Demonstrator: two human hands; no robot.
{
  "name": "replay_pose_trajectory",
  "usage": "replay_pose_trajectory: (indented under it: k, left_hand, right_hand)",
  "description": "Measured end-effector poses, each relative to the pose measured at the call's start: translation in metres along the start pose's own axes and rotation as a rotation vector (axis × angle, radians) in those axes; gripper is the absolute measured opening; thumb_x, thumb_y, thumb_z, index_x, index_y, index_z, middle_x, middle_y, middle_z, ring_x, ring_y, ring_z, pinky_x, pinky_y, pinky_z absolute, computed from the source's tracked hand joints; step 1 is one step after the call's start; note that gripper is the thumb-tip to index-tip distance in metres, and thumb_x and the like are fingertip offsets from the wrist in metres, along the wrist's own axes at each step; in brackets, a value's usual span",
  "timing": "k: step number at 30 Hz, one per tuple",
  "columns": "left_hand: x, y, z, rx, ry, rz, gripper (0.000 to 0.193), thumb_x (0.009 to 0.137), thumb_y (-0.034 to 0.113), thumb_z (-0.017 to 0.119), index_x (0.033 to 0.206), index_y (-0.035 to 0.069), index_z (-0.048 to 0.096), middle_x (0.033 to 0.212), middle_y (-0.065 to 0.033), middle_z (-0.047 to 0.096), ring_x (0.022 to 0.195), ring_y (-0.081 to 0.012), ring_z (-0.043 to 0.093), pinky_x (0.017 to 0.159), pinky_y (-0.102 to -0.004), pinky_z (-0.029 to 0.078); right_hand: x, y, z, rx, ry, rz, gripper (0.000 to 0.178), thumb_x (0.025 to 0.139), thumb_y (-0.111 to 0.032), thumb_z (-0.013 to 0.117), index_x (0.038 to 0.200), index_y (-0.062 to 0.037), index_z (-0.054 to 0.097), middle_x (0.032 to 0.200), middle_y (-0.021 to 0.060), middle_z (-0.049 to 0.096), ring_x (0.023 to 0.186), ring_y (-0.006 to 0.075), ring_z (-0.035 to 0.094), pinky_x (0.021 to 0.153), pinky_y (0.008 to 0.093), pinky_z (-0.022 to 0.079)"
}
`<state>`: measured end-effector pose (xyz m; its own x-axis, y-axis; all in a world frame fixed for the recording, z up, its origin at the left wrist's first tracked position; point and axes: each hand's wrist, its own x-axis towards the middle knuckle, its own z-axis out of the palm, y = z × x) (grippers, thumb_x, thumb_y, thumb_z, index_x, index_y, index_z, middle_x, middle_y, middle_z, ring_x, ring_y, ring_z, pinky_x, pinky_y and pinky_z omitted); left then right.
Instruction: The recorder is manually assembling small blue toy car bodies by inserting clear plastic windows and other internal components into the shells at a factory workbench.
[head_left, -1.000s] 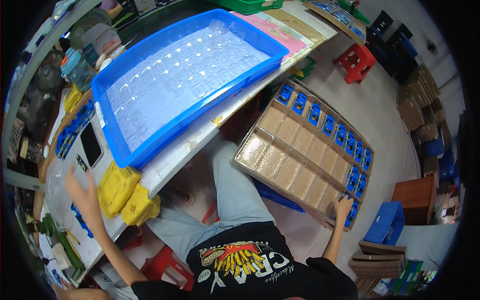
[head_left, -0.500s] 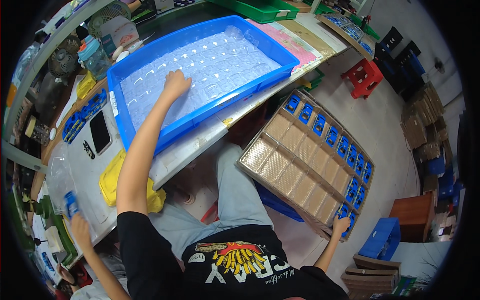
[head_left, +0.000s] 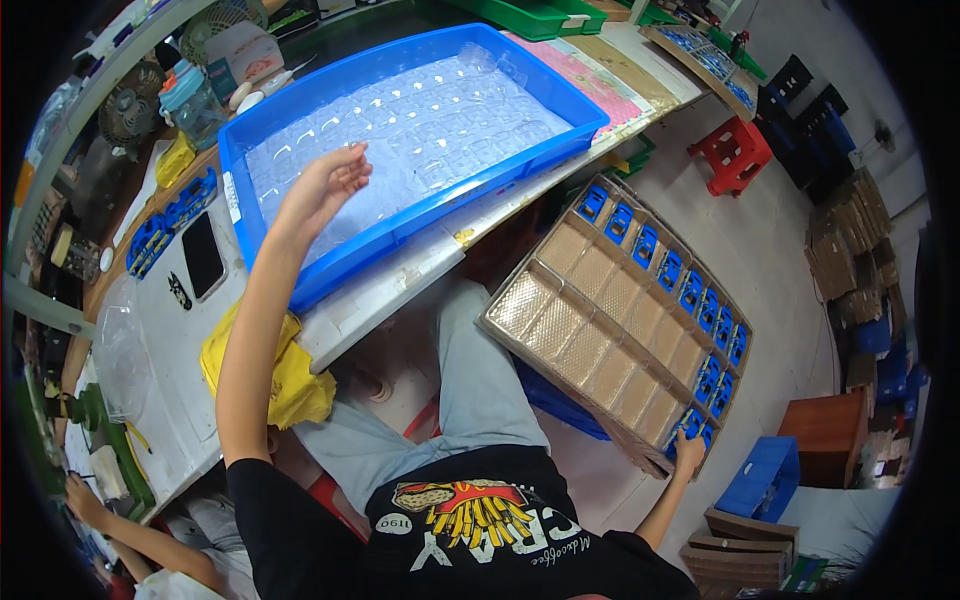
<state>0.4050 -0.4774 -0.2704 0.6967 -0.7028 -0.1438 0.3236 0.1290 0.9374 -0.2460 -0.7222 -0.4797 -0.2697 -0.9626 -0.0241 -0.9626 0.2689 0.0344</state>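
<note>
Two hands are held well apart. The left hand (head_left: 318, 195) is raised over the tub (head_left: 450, 204); its fingers are bent loosely inward, and whether something small or clear is pinched there cannot be told. By the right hand (head_left: 690, 452), a blue part (head_left: 691, 424) at the tray's lower corner is touched; whether it is gripped or only pressed cannot be told, as the fingertips are hidden.

In the tray (head_left: 600, 362), blue parts (head_left: 645, 245) are laid along the whole outer row, but only at the lower ends of the middle and inner rows. Roughly half the cells are judged filled; in those left, only brown lining is seen.

The tray is set beside the right leg (head_left: 490, 385), above a crate (head_left: 562, 405). On the worktop (head_left: 390, 282), clear plastic (head_left: 440, 125) is held in the tub. To its left, a phone (head_left: 204, 258), nippers (head_left: 180, 291) and other blue parts (head_left: 150, 246) are laid. Farther down, a co-worker's hand (head_left: 87, 501) is seen.
</note>
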Motion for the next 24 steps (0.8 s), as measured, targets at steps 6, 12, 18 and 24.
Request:
replay_pose_trajectory:
  k: [6, 12, 18, 24]
  left_hand:
    - [-0.076, -0.006, 0.027, -0.226, -0.081, -0.071, 0.023, 0.08, 0.015, 0.055, 0.096, -0.001, 0.05, 0.086, -0.0058, 0.052, 0.082, -0.0136, 0.051, 0.073, -0.0246, 0.041]
    - [-0.132, -0.037, 0.06, -0.201, -0.193, 0.073, 0.019, 0.08, 0.013, 0.054, 0.094, 0.001, 0.05, 0.084, -0.006, 0.053, 0.08, -0.0134, 0.051, 0.072, -0.0251, 0.04]
    - [-0.179, -0.073, 0.105, -0.017, -0.113, 0.342, 0.009, 0.078, -0.001, 0.051, 0.087, -0.003, 0.051, 0.086, -0.0075, 0.049, 0.079, -0.0131, 0.048, 0.072, -0.0245, 0.039]
    - [-0.201, -0.082, 0.128, 0.581, -0.05, 0.882, 0.017, 0.066, -0.006, 0.054, 0.082, 0.001, 0.052, 0.076, -0.0096, 0.051, 0.073, -0.0219, 0.052, 0.063, -0.0292, 0.042]
  right_hand:
    - [-0.026, -0.047, -0.064, 0.204, 0.274, -0.359, 0.04, 0.073, -0.026, 0.064, 0.099, -0.0008, 0.048, 0.079, 0.0148, 0.058, 0.073, 0.0314, 0.058, 0.062, 0.0398, 0.046]
    - [-0.074, -0.13, -0.103, 1.728, -0.18, -0.612, 0.036, 0.087, -0.021, 0.045, 0.117, -0.0042, 0.034, 0.096, 0.0122, 0.051, 0.077, 0.028, 0.058, 0.057, 0.0318, 0.05]
    - [-0.156, -0.196, -0.15, 2.084, -0.806, -1.025, 0.071, 0.071, -0.04, 0.06, 0.123, -0.0054, 0.026, 0.122, 0.0214, 0.035, 0.092, 0.0457, 0.05, 0.068, 0.0477, 0.051]
    - [-0.208, -0.234, -0.162, 2.12, -1.577, -1.03, 0.097, 0.061, -0.072, 0.048, 0.125, -0.0015, 0.024, 0.123, 0.028, 0.031, 0.091, 0.0527, 0.047, 0.062, 0.0542, 0.049]
